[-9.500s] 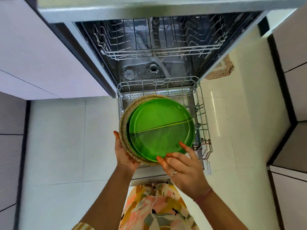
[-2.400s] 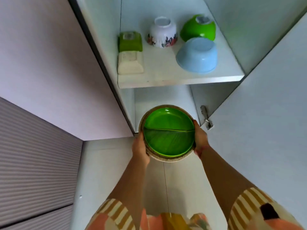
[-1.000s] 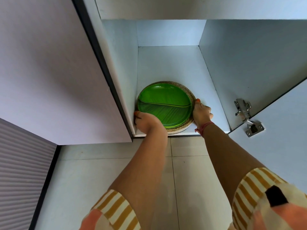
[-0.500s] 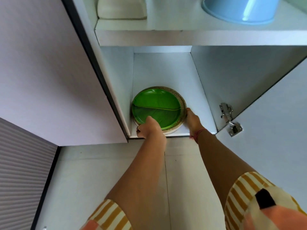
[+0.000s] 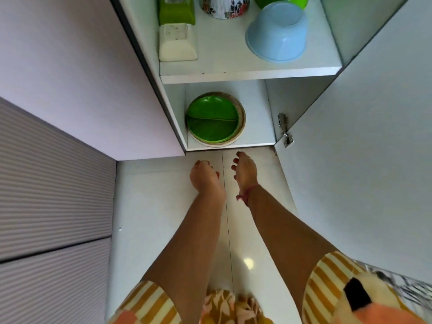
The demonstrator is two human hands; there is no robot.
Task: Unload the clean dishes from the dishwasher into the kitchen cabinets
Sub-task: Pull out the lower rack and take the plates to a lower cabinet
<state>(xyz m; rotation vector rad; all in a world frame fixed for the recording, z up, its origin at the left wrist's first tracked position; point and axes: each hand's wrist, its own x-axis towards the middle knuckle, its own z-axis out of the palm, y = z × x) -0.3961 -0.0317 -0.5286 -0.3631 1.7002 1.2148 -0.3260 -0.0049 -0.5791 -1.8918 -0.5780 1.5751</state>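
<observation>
Below the shelf (image 5: 247, 72), the plates (image 5: 214, 120) lay stacked on the cabinet floor, hard against its left wall and near the front lip. Both hands, left (image 5: 203, 177) and right (image 5: 244, 170), hung in front of the cabinet with relaxed fingers, holding nothing. Stacked so near the lip, the plates could slide out if knocked.

Counted in the open cabinet: plates below, containers above.
Two stacked plates (image 5: 214, 121) sat on the lower shelf; two bowls (image 5: 277, 35), two square containers (image 5: 177, 42) and one floral pot (image 5: 225, 7) above.
</observation>
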